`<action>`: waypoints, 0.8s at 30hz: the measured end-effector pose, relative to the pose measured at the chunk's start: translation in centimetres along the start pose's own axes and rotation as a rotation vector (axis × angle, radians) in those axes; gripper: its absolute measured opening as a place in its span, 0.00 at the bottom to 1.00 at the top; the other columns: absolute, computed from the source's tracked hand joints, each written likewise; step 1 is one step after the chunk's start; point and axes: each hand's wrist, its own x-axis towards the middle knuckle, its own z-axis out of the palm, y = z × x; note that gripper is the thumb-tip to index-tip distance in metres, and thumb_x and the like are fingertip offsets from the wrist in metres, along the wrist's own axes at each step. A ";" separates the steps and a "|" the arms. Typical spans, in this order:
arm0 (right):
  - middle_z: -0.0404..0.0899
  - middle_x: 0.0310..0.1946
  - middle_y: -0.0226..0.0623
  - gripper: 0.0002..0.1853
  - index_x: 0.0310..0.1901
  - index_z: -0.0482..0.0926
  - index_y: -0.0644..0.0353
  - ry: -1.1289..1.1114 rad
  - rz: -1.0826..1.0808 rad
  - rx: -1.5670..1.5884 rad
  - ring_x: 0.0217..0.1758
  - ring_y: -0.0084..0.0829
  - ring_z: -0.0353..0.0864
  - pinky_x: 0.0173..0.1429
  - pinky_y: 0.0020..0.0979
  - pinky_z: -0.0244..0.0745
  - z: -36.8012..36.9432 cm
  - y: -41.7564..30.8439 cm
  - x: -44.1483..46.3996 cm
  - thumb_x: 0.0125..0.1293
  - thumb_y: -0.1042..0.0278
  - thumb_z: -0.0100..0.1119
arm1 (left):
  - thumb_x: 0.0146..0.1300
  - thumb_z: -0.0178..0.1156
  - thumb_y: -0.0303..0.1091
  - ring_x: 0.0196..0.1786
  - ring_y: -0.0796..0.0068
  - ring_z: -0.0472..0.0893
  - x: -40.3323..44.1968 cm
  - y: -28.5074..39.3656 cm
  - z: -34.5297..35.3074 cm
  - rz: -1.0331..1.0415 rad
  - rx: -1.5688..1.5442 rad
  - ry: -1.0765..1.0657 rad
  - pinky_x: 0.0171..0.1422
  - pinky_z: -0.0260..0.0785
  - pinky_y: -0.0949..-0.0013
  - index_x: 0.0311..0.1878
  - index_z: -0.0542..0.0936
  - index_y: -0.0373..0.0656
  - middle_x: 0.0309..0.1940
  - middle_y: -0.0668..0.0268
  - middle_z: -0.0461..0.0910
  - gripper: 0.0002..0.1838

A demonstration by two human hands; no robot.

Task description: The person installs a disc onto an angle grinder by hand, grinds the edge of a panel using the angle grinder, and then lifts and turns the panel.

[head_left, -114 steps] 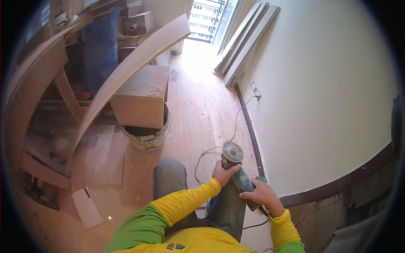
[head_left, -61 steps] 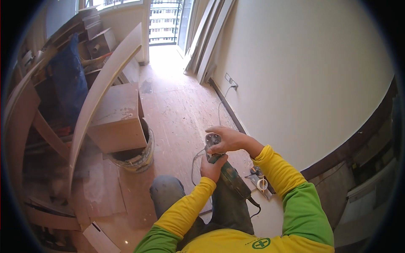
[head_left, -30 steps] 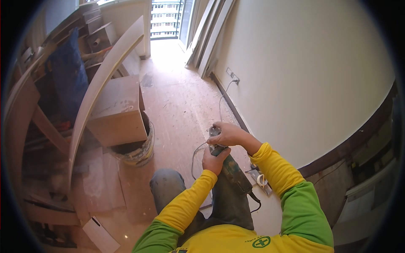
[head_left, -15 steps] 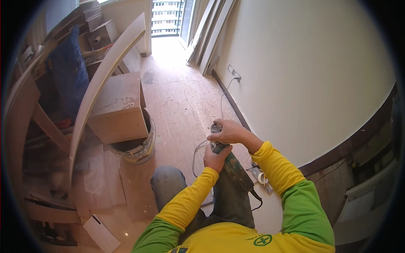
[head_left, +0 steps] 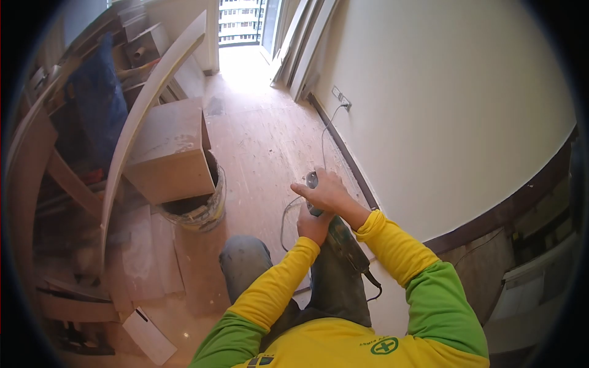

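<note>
An angle grinder (head_left: 347, 244) with a dark green body lies along my right thigh, its head away from me and its black cord trailing at the rear. My left hand (head_left: 314, 224) is closed round its neck just behind the head. At the front, my right hand (head_left: 330, 195) lies over the head, fingers bent round its right side and thumb stretched out to the left. A round grey disc-like part (head_left: 312, 180) shows between that thumb and the fingers. The fingertips of my right hand are partly hidden.
A dirty bucket (head_left: 211, 214) with a box (head_left: 169, 156) on it stands at left. A curved board (head_left: 144, 104) leans beside it, near piled scraps and a blue bag (head_left: 101, 92). Long planks (head_left: 307, 49) lean by the doorway. A cable (head_left: 323, 138) runs from the wall socket (head_left: 341, 98).
My right hand has shifted its hold on the grinder's head; its thumb now points out left. My left hand has rolled slightly round the neck. A tape roll by my right sleeve no longer shows.
</note>
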 end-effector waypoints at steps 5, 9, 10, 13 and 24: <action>0.80 0.48 0.64 0.38 0.53 0.79 0.67 0.154 -0.121 0.112 0.57 0.57 0.78 0.63 0.47 0.72 1.5 2.3 1.5 0.54 0.36 0.66 | 0.56 0.73 0.52 0.55 0.51 0.81 1.6 -4.0 1.2 0.131 0.015 0.053 0.58 0.71 0.58 0.57 0.77 0.34 0.51 0.50 0.82 0.35; 0.81 0.40 0.62 0.25 0.41 0.81 0.65 0.233 -0.154 0.206 0.50 0.59 0.80 0.58 0.48 0.75 2.0 3.5 1.6 0.50 0.49 0.64 | 0.66 0.63 0.56 0.58 0.43 0.76 2.2 -4.1 0.9 0.186 0.265 -0.040 0.62 0.67 0.52 0.60 0.75 0.34 0.56 0.47 0.78 0.33; 0.80 0.40 0.63 0.26 0.42 0.81 0.66 0.271 -0.188 0.206 0.51 0.59 0.79 0.61 0.48 0.73 2.1 3.4 1.2 0.50 0.50 0.63 | 0.66 0.64 0.53 0.57 0.47 0.77 3.6 -7.3 0.9 0.278 0.323 -0.025 0.63 0.68 0.53 0.59 0.75 0.33 0.56 0.47 0.79 0.32; 0.80 0.41 0.63 0.28 0.45 0.81 0.67 0.251 -0.196 0.222 0.53 0.59 0.78 0.63 0.47 0.72 1.9 3.8 0.7 0.50 0.50 0.63 | 0.62 0.71 0.47 0.56 0.62 0.79 2.4 -4.6 1.0 -0.015 -0.248 -0.146 0.59 0.71 0.61 0.60 0.73 0.32 0.55 0.53 0.80 0.33; 0.80 0.50 0.54 0.34 0.57 0.80 0.62 0.142 -0.716 0.112 0.59 0.52 0.77 0.67 0.46 0.69 1.3 7.1 3.4 0.52 0.47 0.70 | 0.59 0.72 0.44 0.47 0.70 0.79 2.2 -2.3 0.2 0.125 -0.178 -0.199 0.53 0.73 0.65 0.58 0.75 0.34 0.47 0.63 0.80 0.30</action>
